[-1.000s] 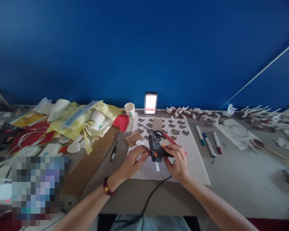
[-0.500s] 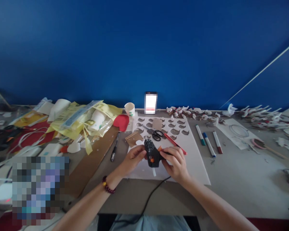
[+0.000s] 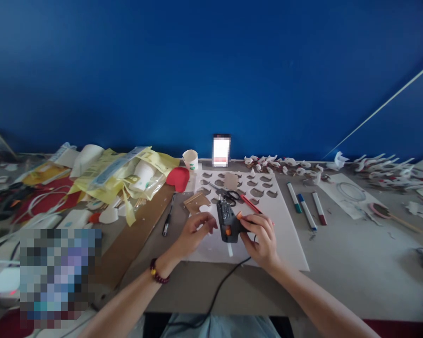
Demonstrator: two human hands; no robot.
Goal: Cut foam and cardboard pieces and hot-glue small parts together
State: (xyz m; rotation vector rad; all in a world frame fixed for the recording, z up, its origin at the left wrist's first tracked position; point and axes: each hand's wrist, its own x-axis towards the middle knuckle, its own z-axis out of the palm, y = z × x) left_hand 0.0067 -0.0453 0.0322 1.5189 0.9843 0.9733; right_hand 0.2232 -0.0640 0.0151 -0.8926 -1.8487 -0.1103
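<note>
My right hand (image 3: 262, 239) is wrapped around the handle of a black hot glue gun (image 3: 226, 220), by its orange trigger. The nozzle points away from me, and a clear glue stick (image 3: 230, 249) pokes out of the back. Just left of the gun is my left hand (image 3: 198, 231), apart from it, its fingers loosely bent and holding nothing. Beneath both hands lies a white foam board (image 3: 285, 244) with rows of curved cut-outs. Black scissors (image 3: 232, 198), a red cutter knife (image 3: 250, 203) and a small brown piece (image 3: 196, 203) rest on the board.
A pen (image 3: 168, 218) and a red paper shape (image 3: 178, 179) lie left of the board, near a paper cup (image 3: 190, 160). Several markers (image 3: 307, 212) are on the right. Yellow packaging (image 3: 105, 171) piles up at left; a phone (image 3: 221, 150) stands against the blue wall.
My left hand has come off the glue gun's side and its fingers have loosened. The gun has shifted slightly to the right in my right hand.
</note>
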